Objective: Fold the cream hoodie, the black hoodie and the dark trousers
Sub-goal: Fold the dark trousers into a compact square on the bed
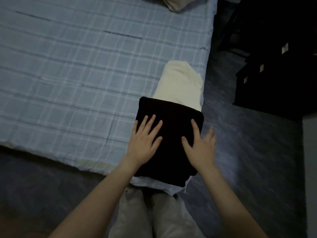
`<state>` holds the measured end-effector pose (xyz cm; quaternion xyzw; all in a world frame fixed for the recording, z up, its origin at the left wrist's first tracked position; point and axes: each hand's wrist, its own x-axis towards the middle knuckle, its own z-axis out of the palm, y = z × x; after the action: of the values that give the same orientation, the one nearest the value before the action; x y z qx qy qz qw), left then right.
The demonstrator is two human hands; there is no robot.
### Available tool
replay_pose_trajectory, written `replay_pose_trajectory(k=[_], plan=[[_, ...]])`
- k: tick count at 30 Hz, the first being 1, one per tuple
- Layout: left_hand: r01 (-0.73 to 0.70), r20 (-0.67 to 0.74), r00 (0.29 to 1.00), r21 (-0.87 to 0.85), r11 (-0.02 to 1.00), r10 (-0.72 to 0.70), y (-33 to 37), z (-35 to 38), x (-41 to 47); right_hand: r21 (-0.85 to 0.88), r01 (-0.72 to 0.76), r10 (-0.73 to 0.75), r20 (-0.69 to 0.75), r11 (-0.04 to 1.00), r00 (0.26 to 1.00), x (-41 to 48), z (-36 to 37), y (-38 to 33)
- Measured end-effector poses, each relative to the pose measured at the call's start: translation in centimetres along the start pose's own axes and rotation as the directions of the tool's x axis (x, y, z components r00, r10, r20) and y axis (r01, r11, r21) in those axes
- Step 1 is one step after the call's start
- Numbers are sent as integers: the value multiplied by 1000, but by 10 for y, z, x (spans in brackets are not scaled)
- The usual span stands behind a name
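A folded black garment lies at the near right corner of the bed; I cannot tell whether it is the black hoodie or the dark trousers. The folded cream hoodie lies just behind it, partly tucked under its far edge. My left hand rests flat on the black bundle's left side, fingers spread. My right hand lies on its right edge with spread fingers, slightly blurred. Neither hand grips the cloth.
The bed has a blue checked sheet, with a pillow at the far edge. Dark furniture stands to the right across a strip of blue-grey floor. My knees in light trousers are below the bed corner.
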<state>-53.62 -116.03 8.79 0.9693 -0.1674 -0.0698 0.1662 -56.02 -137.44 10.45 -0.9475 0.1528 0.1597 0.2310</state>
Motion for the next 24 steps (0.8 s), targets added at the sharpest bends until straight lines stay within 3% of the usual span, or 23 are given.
replay_pose_trajectory(k=[2, 4, 8, 15, 24], plan=[[27, 23, 999, 19, 999, -27, -4, 15, 0, -90, 203, -217, -192, 975, 957, 5, 5, -13], [26, 10, 1000, 25, 999, -26, -7, 24, -1, -171, 340, -368, -172, 925, 914, 16, 25, -17], [-12, 15, 1000, 56, 998, 11, -17, 49, 1, -174, 302, -318, -72, 937, 945, 33, 74, 2], [-49, -23, 999, 28, 998, 50, -35, 94, 9, -144, 297, -314, -118, 944, 942, 50, 112, 23], [26, 171, 985, 31, 999, -31, -8, 16, 18, -129, 292, -290, 33, 948, 956, 40, 43, -10]])
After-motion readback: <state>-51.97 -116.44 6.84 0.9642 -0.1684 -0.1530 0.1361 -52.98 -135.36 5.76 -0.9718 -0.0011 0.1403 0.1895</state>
